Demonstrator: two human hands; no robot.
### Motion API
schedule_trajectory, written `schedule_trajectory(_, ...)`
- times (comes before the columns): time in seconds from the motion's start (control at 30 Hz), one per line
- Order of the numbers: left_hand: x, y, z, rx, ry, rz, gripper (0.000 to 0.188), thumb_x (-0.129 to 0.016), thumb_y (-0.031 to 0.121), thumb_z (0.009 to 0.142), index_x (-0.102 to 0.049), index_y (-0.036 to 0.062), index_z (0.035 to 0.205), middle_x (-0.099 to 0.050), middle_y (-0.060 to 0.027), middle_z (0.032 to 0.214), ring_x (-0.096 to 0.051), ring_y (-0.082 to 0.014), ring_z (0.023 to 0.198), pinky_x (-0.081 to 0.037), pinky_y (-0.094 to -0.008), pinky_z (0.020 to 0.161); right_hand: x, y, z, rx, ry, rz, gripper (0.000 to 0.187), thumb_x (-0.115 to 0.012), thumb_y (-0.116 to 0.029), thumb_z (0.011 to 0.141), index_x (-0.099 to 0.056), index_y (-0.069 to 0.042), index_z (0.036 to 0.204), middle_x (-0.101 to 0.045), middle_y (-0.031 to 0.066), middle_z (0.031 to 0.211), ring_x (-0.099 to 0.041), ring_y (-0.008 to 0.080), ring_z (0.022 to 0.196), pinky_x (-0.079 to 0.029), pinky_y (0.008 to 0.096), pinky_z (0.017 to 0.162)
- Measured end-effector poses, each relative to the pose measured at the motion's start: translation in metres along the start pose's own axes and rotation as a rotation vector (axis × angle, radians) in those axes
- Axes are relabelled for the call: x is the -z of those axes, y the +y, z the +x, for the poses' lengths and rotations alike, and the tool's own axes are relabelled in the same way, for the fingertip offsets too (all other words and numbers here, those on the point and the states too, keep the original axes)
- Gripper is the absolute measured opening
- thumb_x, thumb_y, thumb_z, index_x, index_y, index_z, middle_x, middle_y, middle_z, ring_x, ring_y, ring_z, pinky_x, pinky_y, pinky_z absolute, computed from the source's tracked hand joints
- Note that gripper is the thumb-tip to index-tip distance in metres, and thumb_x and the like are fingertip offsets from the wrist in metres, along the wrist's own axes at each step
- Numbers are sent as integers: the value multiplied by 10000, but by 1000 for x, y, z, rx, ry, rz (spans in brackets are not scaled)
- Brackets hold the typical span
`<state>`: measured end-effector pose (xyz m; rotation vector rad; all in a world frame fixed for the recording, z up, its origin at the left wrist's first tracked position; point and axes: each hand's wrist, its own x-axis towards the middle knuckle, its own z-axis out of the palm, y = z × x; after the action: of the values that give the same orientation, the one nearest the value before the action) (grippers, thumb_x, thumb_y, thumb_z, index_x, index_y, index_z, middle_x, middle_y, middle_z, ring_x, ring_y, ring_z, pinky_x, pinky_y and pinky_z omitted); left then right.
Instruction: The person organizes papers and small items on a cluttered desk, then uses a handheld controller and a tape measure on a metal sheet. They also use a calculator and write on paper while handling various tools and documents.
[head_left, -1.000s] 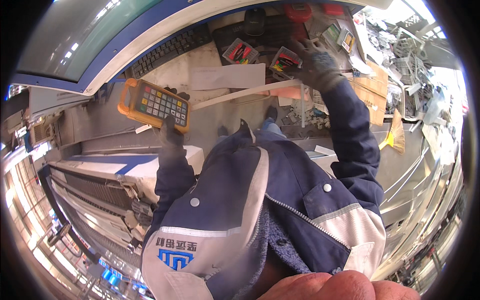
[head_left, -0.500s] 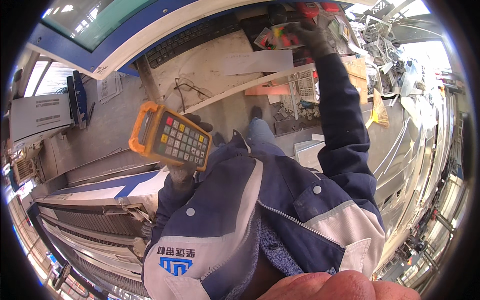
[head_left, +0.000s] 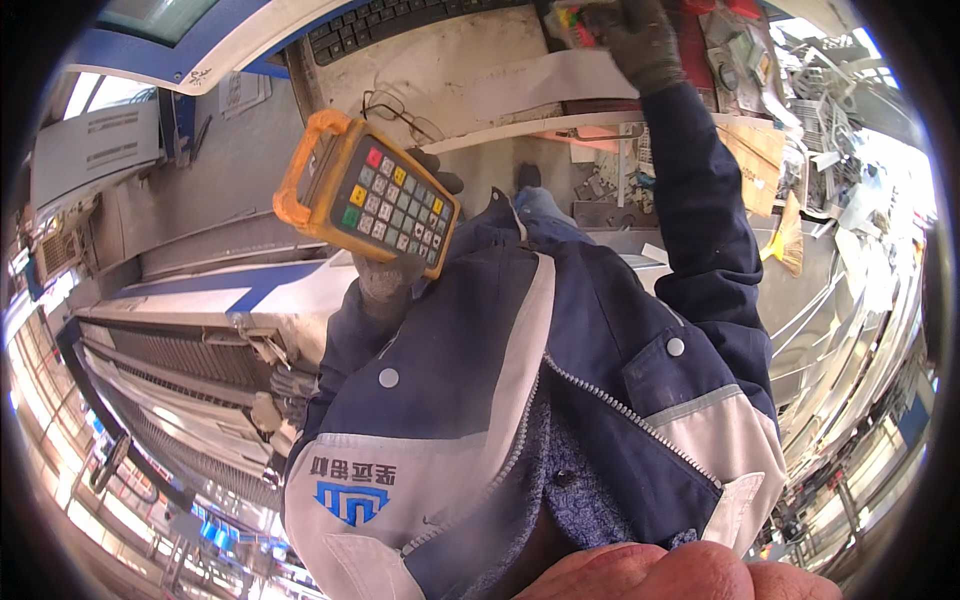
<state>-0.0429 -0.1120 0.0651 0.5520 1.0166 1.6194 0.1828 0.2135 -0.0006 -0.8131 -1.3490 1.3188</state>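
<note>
My left hand (head_left: 390, 282), in a dark grey glove, grips an orange-yellow handheld remote control (head_left: 392, 208) with a loop handle at one end. Its keypad faces up, with red, green, yellow and pale keys. Gloved fingertips show past the remote's far edge. Farther off, over the desk, my right hand (head_left: 645, 48) reaches out in a similar glove. Beside its fingers lies a small clear packet with red, green and yellow bits (head_left: 584, 24). The right fingers are partly cut off by the top edge, so their grip is unclear.
A black keyboard (head_left: 400, 28), eyeglasses (head_left: 402, 112) and a white paper sheet (head_left: 540, 80) lie on the desk. A blue-and-white machine frame (head_left: 180, 60) rises at upper left. Metal offcuts (head_left: 835, 120), cardboard (head_left: 750, 165) and a brush (head_left: 788, 238) crowd the right side.
The view has shifted, so the desk sits higher in the picture. My right hand stays over the desk near the packet. The remote remains in my left hand.
</note>
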Motion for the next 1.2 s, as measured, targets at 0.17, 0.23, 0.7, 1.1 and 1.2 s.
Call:
schedule_trajectory(0.17, -17, -8, -11, 44, 173, 47, 1091, -874, 635, 711, -435, -11, 1471, -578, -219, 1369, -652, -407, 1184, -581, -482, 964, 35, -33, 2, 64, 54, -94, 205, -726, -39, 927, -672, -30, 1125, -694, 42, 1026, -664, 155, 936, -562, 321, 822)
schedule_trajectory(0.23, -19, -11, -14, 46, 217, 137, 1103, -882, 636, 698, -435, -12, 1471, -577, -218, 1370, -651, -408, 1184, -580, -481, 967, 45, -32, 8, 39, 77, -63, 186, -738, -56, 930, -682, -32, 1106, -700, 29, 1012, -660, 146, 929, -558, 316, 825)
schedule_trajectory(0.7, 10, 2, -22, 54, 35, -11, 916, -787, 513, 847, -400, -2, 1498, -551, -192, 1400, -622, -366, 1237, -559, -449, 1017, 11, -65, 4, 100, 200, 138, 189, -702, -110, 957, -710, -27, 1127, -729, 58, 1034, -674, 154, 939, -535, 291, 836)
schedule_trajectory(1.1, 32, 3, -25, 93, -74, -90, 793, -699, 473, 962, -388, -21, 1500, -544, -203, 1408, -616, -350, 1249, -560, -437, 1023, 76, -7, -33, -180, -21, -448, 241, -741, -143, 932, -720, -15, 1136, -740, 66, 1039, -695, 153, 905, -551, 300, 810)
schedule_trajectory(1.2, 32, 3, -29, 88, -63, -50, 819, -734, 454, 941, -380, -22, 1506, -540, -202, 1417, -614, -350, 1253, -554, -440, 1032, 70, -7, -29, -176, -17, -411, 196, -745, -90, 916, -705, -20, 1095, -718, 27, 926, -663, 112, 808, -543, 274, 706)
